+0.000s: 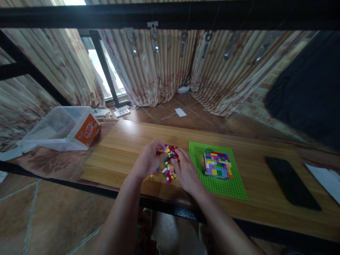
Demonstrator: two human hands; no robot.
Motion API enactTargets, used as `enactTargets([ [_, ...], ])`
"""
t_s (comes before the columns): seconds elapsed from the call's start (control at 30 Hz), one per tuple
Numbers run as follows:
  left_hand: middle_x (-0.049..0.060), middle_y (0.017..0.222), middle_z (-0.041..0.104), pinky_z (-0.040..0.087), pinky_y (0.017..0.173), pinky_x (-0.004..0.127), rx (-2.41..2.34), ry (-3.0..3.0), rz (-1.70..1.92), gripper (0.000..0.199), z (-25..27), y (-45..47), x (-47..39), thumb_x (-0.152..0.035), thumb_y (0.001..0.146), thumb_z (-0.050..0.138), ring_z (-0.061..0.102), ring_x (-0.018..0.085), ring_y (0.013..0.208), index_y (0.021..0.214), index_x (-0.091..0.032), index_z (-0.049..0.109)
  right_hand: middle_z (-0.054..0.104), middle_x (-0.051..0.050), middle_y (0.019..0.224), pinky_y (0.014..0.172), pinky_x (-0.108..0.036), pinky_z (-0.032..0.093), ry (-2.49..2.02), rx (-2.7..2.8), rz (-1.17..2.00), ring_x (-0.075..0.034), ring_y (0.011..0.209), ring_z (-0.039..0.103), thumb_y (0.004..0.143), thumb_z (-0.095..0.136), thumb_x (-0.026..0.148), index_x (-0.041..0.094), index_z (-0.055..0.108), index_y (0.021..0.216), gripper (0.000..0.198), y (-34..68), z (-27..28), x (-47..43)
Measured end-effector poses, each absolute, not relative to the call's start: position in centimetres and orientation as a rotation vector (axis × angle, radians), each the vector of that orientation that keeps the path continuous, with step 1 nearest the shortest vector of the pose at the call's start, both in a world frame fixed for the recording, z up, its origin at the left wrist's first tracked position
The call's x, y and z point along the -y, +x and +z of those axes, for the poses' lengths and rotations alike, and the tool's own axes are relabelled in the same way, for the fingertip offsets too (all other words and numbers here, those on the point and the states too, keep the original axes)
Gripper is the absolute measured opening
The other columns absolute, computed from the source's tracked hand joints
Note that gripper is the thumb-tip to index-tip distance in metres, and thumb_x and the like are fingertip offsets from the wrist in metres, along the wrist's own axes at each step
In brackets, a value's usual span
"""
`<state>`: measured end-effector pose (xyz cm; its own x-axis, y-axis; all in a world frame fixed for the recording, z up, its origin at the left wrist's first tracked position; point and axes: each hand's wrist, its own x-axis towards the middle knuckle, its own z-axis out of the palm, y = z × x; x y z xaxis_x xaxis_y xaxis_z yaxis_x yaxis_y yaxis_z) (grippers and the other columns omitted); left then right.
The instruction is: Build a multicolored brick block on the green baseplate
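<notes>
A loose pile of small multicoloured toy bricks (169, 170) lies on the wooden table between my two hands. My left hand (150, 159) is closed, pinching a yellow and purple toy brick piece (165, 150) above the pile's left side. At the pile's right edge, my right hand (184, 169) rests with thumb and fingers apart, touching or just over the bricks. To its right, a block built of many-coloured bricks (217, 164) sits on a green studded baseplate (237, 189).
The wooden table (111, 152) carries a dark flat rectangular object (292, 182) and a white sheet (324, 179) at the right. A clear plastic bin (61, 129) with an orange label stands left of it. A black metal bar (170, 14) crosses above; curtains (170, 67) hang behind.
</notes>
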<state>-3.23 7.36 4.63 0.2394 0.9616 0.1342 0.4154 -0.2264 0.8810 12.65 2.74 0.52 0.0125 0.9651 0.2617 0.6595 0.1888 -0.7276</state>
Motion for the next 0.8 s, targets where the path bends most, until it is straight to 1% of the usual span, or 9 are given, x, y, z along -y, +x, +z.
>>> enactTargets([
  [0.1, 0.000, 0.081, 0.066, 0.049, 0.072, 0.027, -1.118, 1.663, 1.008, 0.015, 4.7, -2.0, -6.9, -0.016, 0.073, 0.063, 0.063, 0.015, 0.077, 0.086, -0.018, 0.057, 0.060, -0.013, 0.129, 0.107, -0.042, 0.040, -1.431, 1.578, 0.592, -0.023, 0.123, 0.053, 0.095, 0.042, 0.038, 0.017, 0.061, 0.121, 0.039, 13.1, 1.6, -2.8],
  [0.23, -0.001, 0.078, 0.065, 0.048, 0.067, 0.025, -0.998, 1.607, 0.978, 0.014, 5.0, -0.5, -6.3, -0.016, 0.074, 0.063, 0.062, 0.014, 0.072, 0.087, -0.018, 0.057, 0.071, -0.007, 0.106, 0.090, -0.036, 0.050, -1.295, 1.345, 0.779, -0.021, 0.100, 0.065, 0.089, 0.054, 0.041, 0.022, 0.068, 0.104, 0.029, 14.2, 2.6, -2.8],
  [0.33, 0.000, 0.077, 0.065, 0.048, 0.065, 0.024, -0.961, 1.574, 0.981, 0.012, 5.2, 0.3, -6.0, -0.018, 0.074, 0.066, 0.061, 0.013, 0.070, 0.085, -0.017, 0.060, 0.074, -0.003, 0.090, 0.079, -0.032, 0.052, -1.229, 1.201, 0.892, -0.019, 0.084, 0.067, 0.082, 0.064, 0.039, 0.022, 0.071, 0.091, 0.020, 14.7, 3.0, -2.7],
  [0.4, 0.000, 0.077, 0.065, 0.048, 0.067, 0.024, -0.914, 1.505, 1.019, 0.014, 5.4, 0.8, -5.9, -0.021, 0.074, 0.068, 0.060, 0.012, 0.070, 0.085, -0.016, 0.062, 0.074, -0.001, 0.082, 0.074, -0.030, 0.052, -1.180, 1.129, 0.942, -0.017, 0.077, 0.066, 0.079, 0.067, 0.036, 0.022, 0.071, 0.085, 0.016, 15.0, 3.3, -2.6],
  [0.57, 0.000, 0.076, 0.065, 0.048, 0.066, 0.023, -0.832, 1.330, 1.068, 0.019, 5.7, 1.9, -5.7, -0.024, 0.074, 0.071, 0.060, 0.011, 0.068, 0.088, -0.015, 0.062, 0.072, 0.000, 0.077, 0.070, -0.029, 0.051, -1.094, 1.033, 1.037, -0.015, 0.072, 0.064, 0.077, 0.069, 0.036, 0.022, 0.071, 0.085, 0.016, 15.7, 3.6, -2.3],
  [0.7, 0.000, 0.080, 0.065, 0.050, 0.069, 0.025, -0.857, 1.385, 1.055, 0.024, 5.6, 2.8, -5.4, -0.019, 0.074, 0.069, 0.061, 0.012, 0.072, 0.095, -0.016, 0.058, 0.071, -0.002, 0.084, 0.072, -0.029, 0.049, -1.148, 1.137, 0.885, -0.016, 0.077, 0.063, 0.078, 0.069, 0.035, 0.023, 0.071, 0.089, 0.017, 16.5, 3.6, -2.1],
  [0.8, 0.000, 0.081, 0.063, 0.050, 0.068, 0.024, -0.877, 1.481, 1.020, 0.029, 5.5, 3.1, -5.2, -0.016, 0.076, 0.067, 0.061, 0.012, 0.072, 0.102, -0.017, 0.054, 0.069, -0.002, 0.082, 0.072, -0.030, 0.047, -1.205, 1.244, 0.806, -0.016, 0.076, 0.061, 0.079, 0.068, 0.032, 0.022, 0.072, 0.082, 0.012, 17.3, 3.7, -2.0],
])
